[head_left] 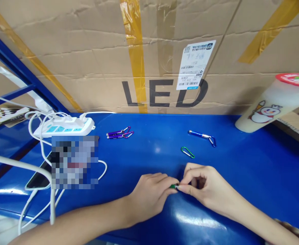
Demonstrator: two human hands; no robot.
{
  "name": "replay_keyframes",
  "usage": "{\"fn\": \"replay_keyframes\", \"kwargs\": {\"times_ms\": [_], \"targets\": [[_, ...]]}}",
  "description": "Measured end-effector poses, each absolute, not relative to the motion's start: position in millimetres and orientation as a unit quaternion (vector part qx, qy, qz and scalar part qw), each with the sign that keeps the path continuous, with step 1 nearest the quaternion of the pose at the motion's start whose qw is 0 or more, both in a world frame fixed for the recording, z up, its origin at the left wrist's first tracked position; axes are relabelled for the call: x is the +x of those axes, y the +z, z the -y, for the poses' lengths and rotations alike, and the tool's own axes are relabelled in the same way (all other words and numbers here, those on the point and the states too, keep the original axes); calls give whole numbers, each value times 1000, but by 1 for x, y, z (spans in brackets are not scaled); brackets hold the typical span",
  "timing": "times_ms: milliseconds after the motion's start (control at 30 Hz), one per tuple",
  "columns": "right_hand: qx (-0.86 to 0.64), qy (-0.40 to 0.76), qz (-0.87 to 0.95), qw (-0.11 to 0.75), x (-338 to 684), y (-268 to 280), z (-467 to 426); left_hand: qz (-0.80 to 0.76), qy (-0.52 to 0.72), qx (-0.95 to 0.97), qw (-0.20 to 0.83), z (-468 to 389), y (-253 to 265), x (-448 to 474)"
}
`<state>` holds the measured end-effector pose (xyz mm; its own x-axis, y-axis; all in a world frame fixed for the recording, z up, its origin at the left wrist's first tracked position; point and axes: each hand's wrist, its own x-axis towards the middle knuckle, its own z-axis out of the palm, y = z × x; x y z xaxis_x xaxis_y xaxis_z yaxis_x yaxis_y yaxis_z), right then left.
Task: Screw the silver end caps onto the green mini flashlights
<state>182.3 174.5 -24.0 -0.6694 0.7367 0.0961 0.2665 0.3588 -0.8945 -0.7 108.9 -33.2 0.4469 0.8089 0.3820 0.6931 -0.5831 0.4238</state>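
Low in the middle of the frame, the left hand (151, 194) and the right hand (202, 187) meet over the blue bench (253, 170), the fingers of both pinched on a small green piece (174, 186), mostly hidden between the fingertips. Just above the right hand lies a green carabiner (187, 152); further up, a blue keychain torch (202, 136). Two purple keychain torches (119, 133) lie left of centre, near a white power strip (66, 127). A cardboard box (164, 51) fills the background.
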Motion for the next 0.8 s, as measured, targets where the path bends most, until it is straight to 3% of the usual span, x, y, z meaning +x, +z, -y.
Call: {"fn": "replay_keyframes", "kwargs": {"times_ms": [367,800], "targets": [[-326,502,770,222,183,-26,-184,-465,328,795,208,-109,-31,-1],[-342,457,795,204,182,-30,-183,-454,244,845,142,-104,-29,0]]}}
